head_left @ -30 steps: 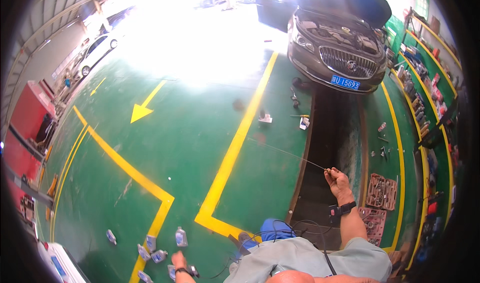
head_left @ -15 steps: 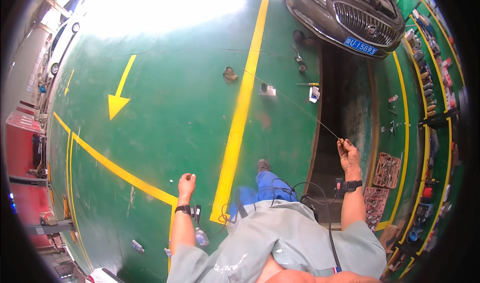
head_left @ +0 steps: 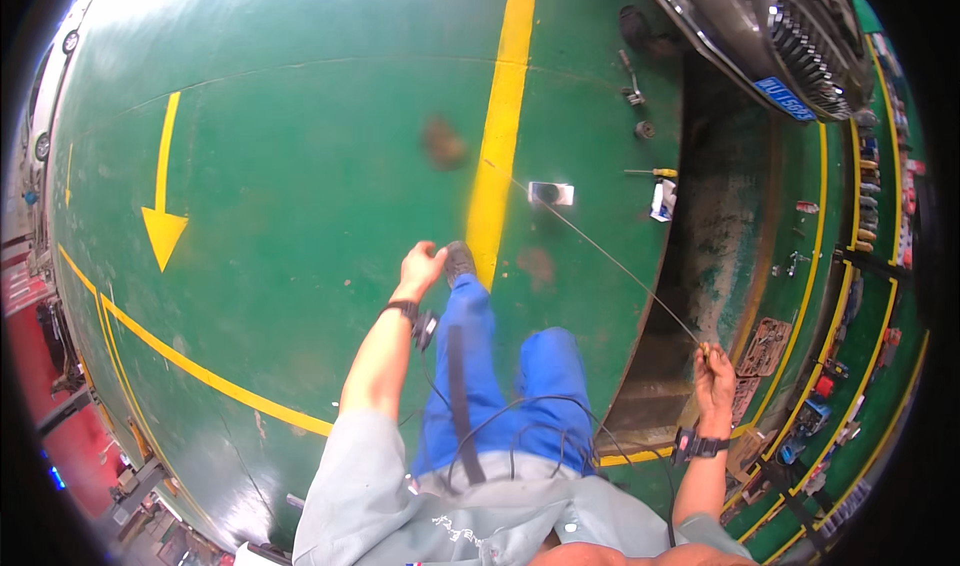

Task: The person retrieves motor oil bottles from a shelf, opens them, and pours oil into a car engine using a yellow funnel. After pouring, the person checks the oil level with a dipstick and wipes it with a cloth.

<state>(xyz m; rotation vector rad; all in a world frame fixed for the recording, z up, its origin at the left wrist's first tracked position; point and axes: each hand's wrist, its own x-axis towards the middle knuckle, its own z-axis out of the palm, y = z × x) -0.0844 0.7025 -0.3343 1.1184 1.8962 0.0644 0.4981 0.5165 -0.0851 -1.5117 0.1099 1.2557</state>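
My right hand (head_left: 714, 378), at the right beside the floor pit, pinches the near end of a long thin dipstick (head_left: 648, 291). The dipstick slants up and left, its far tip showing over the yellow floor stripe. My left hand (head_left: 421, 268) is in front of me by my left shoe (head_left: 459, 262). Its fingers are loosely bent, thumb apart, and nothing shows in them. Both wrists wear dark straps with small devices, and a black cable (head_left: 520, 406) loops across my lap.
A dark car (head_left: 770, 36) stands over the pit (head_left: 715, 216) at upper right. A brown rag (head_left: 443, 144), a small white box (head_left: 551, 194), a yellow-handled screwdriver (head_left: 655, 172) and a white packet (head_left: 663, 201) lie on the green floor. Shelves (head_left: 868, 186) line the far right; a toolbox (head_left: 768, 346) lies nearer.
I have stepped ahead, and my view has shifted. My left hand has swung forward and inward; my right hand is lower in view, still holding the dipstick.
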